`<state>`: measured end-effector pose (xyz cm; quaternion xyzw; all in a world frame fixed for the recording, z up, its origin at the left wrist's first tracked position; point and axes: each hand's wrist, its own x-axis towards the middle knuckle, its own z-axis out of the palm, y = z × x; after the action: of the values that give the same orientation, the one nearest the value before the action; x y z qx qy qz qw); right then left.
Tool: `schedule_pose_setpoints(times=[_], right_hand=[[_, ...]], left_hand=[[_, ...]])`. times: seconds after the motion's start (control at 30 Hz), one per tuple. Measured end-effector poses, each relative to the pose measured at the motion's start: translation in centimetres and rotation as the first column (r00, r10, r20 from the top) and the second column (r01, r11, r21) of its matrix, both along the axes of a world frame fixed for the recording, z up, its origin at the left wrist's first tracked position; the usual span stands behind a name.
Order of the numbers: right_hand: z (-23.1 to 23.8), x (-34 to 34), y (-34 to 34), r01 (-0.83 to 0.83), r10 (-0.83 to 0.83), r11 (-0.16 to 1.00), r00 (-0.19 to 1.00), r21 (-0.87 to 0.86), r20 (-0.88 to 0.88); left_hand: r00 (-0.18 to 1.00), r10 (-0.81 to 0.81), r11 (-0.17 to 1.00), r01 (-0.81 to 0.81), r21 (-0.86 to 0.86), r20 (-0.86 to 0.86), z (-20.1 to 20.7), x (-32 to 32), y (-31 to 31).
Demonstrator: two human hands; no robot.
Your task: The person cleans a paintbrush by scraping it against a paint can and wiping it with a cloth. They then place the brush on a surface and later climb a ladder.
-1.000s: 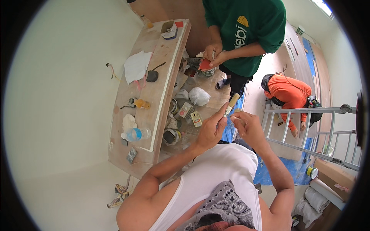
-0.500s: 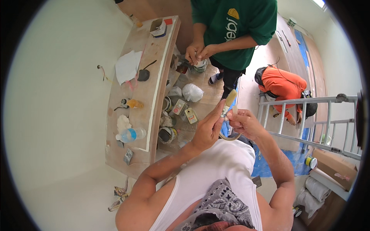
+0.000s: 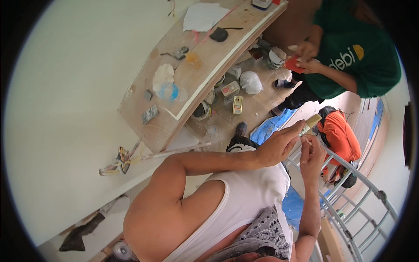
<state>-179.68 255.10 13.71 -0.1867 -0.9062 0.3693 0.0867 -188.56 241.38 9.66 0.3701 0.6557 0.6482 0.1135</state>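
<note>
My left hand [image 3: 279, 143] is closed around a yellowish-beige roll [image 3: 312, 122] that looks like tape, with a pale speckled inner part. Most of the roll is hidden behind my fingers. My right hand [image 3: 311, 158] is pinched just below it, fingertips at its lower side; a small pale bit, perhaps the tape's end, shows between them. Both hands are held in front of my white top, above the floor.
A wooden bench [image 3: 144, 98] on the left carries a water bottle [image 3: 168, 91], an orange bottle [image 3: 193, 60] and a paper sheet [image 3: 205, 16]. A co-worker in green [image 3: 353, 52] holds a red piece. Another in orange [image 3: 340, 133] crouches behind a metal ladder [image 3: 355, 192].
My view has swung, so the bench sits higher. My hands moved right with the roll, and its lower loop no longer shows. The co-worker in green now holds a red piece.
</note>
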Motion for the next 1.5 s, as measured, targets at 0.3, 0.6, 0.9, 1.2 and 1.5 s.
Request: schedule_pose_setpoints(times=[0.3, 0.6, 0.9, 1.2, 1.5], right_hand=[[-1.2, -4.2, -0.9, 0.008, 0.030, 0.899, 0.996, -0.438, 0.080], [-1.4, -7.8, -4.9, -0.348, 0.401, 0.866, 0.912, 0.360, -0.084], [-3.1, -7.6, -2.3, 0.132, 0.211, 0.609, 0.924, -0.782, 0.320], [-4.6, -3.6, 2.6, -0.443, 0.515, 0.822, 0.847, 0.357, -0.134], [-8.7, 1.5, 9.1, 0.080, 0.431, 0.441, 0.855, -0.894, 0.289]], left_hand=[[0.990, 0.075, 0.995, -0.066, -0.069, 0.122, -0.6, -3.2, -2.9], [0.914, 0.274, 0.960, -0.242, -0.142, 0.300, -1.8, -3.2, -6.2], [0.952, 0.250, 0.957, -0.216, -0.193, 0.178, -1.4, -3.1, -7.0], [0.846, 0.316, 0.930, -0.186, -0.317, 0.430, -1.7, 1.5, -0.6], [0.892, 0.431, 0.832, -0.335, -0.443, 0.135, -3.6, 9.2, 4.3]])
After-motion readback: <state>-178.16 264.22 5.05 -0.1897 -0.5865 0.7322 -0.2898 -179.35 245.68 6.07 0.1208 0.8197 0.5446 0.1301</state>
